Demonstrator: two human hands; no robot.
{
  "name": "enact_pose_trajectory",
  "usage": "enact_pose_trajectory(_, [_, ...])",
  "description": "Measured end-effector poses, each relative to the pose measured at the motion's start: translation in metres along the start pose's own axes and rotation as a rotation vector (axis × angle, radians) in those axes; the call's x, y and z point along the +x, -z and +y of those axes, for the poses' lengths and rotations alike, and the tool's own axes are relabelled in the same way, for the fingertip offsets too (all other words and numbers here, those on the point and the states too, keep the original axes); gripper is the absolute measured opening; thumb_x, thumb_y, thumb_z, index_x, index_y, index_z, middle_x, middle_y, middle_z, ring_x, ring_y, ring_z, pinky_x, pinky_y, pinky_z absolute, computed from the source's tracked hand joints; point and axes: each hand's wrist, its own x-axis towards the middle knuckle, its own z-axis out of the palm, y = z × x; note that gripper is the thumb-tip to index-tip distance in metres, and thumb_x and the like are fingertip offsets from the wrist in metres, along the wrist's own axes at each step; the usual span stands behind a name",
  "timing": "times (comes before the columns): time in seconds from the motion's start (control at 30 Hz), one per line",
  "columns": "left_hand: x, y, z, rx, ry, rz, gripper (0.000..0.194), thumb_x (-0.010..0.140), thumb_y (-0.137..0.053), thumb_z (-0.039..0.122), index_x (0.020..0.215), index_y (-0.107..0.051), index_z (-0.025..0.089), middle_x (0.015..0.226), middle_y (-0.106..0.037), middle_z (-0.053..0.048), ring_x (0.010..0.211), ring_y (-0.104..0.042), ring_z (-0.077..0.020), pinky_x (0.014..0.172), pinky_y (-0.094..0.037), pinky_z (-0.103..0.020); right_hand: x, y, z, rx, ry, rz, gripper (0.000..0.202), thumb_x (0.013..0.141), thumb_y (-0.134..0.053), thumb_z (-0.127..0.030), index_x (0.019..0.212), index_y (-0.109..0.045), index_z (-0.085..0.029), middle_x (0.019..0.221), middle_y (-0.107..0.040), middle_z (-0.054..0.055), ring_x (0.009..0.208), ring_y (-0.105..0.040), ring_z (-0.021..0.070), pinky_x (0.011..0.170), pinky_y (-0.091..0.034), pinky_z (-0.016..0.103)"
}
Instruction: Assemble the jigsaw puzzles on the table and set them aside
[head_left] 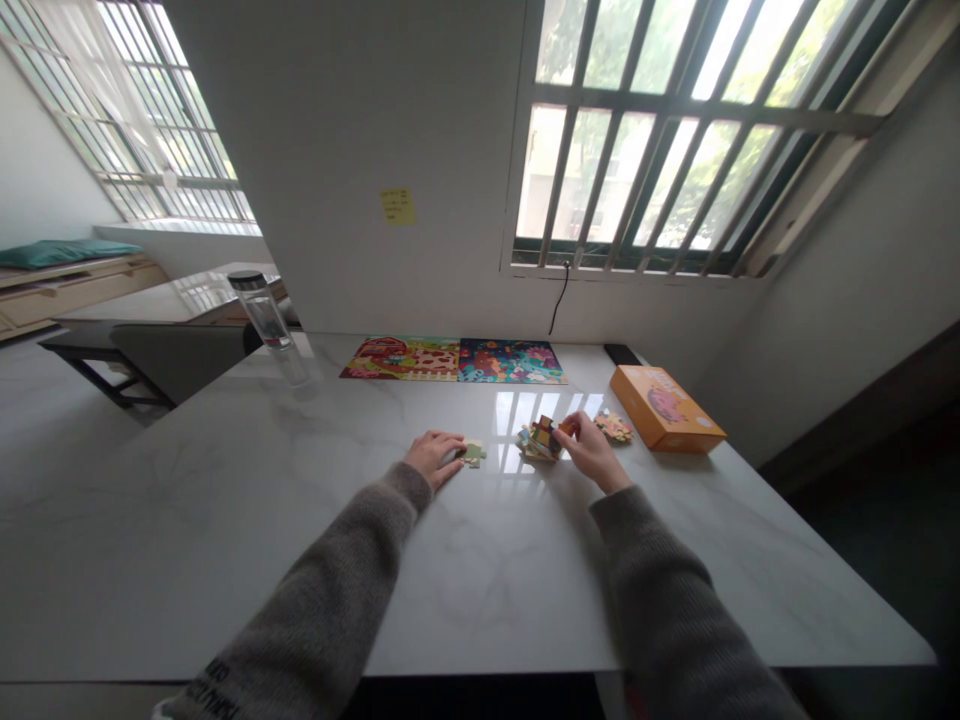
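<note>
My left hand [436, 457] lies on the table with its fingers stretched out, the fingertips touching a few pale green joined puzzle pieces [473, 453]. Part of those pieces is hidden under the fingers. To the right, my right hand [592, 450] pinches a puzzle piece [565, 428] with an orange edge, at the side of a small heap of puzzle pieces [537, 441]. Fingers cover much of the held piece. A second loose pile of pieces [613, 427] sits just beyond my right hand.
Two colourful picture sheets [401, 360] lie side by side near the wall. An orange box [666, 408] stands at the right, with a black object [621, 355] behind it. A glass bottle [262, 312] is at the left edge. The marble-patterned table [495, 580] is glossy.
</note>
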Motion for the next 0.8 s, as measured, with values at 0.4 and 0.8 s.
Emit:
enact_pose_trajectory(0.4, [0.0,0.002,0.006,0.016,0.024,0.0,0.028,0.089,-0.063,0.035,0.115,-0.068,0.027,0.131,-0.066,-0.002,0.116,-0.052,-0.0264,0.103,-0.04,-0.044,-0.059,-0.077,-0.067,0.239,0.063,-0.299,0.017,0.084,-0.058,-0.029,0.099,-0.056,-0.02,0.07,-0.063,-0.002,0.064,-0.058,0.0147,0.062,-0.043,0.027])
enact_pose_trajectory(0.8, [0.0,-0.002,0.003,0.025,0.025,0.015,0.028,0.089,-0.059,0.028,0.116,-0.068,0.027,0.132,-0.065,-0.001,0.116,-0.052,-0.026,0.103,-0.041,-0.044,-0.07,-0.077,-0.071,-0.314,0.197,-0.473,0.01,0.091,-0.059,-0.025,0.099,-0.057,-0.019,0.068,-0.064,-0.003,0.065,-0.058,0.0161,0.072,-0.034,0.029])
